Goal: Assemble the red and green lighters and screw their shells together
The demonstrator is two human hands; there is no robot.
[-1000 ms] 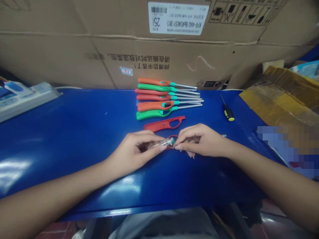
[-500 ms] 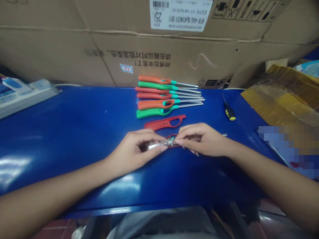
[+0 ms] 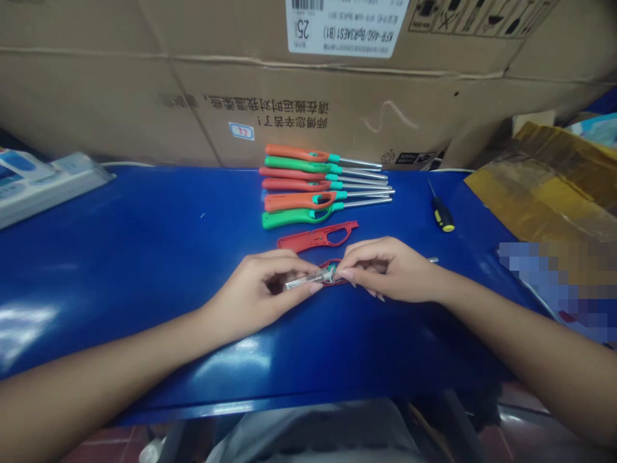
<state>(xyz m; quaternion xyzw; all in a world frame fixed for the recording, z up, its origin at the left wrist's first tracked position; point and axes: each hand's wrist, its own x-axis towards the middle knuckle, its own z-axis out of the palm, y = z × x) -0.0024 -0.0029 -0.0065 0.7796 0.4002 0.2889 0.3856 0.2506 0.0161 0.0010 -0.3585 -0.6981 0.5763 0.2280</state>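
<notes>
From the head view, the left hand (image 3: pixel 255 289) kept a narrow grip on a slim metal lighter wand (image 3: pixel 308 279) with a teal collar, the wand pinched between thumb and fingers above the blue table (image 3: pixel 144 270). The right hand (image 3: pixel 388 270) curved in from the other side, its fingertips at the teal end; whether it gripped anything, I cannot tell. Partly hidden beneath both hands lay a red lighter shell (image 3: pixel 332 263), and a second red lighter shell (image 3: pixel 315 237) lay just beyond. Toward the far edge, six orange, green and red lighters (image 3: pixel 299 186) lay side by side. A yellow-and-black screwdriver (image 3: pixel 442 214) lay near the far right corner, a power strip (image 3: pixel 53 190) sat at the far left corner, and a cardboard carton (image 3: pixel 308 109) stood behind the table.
</notes>
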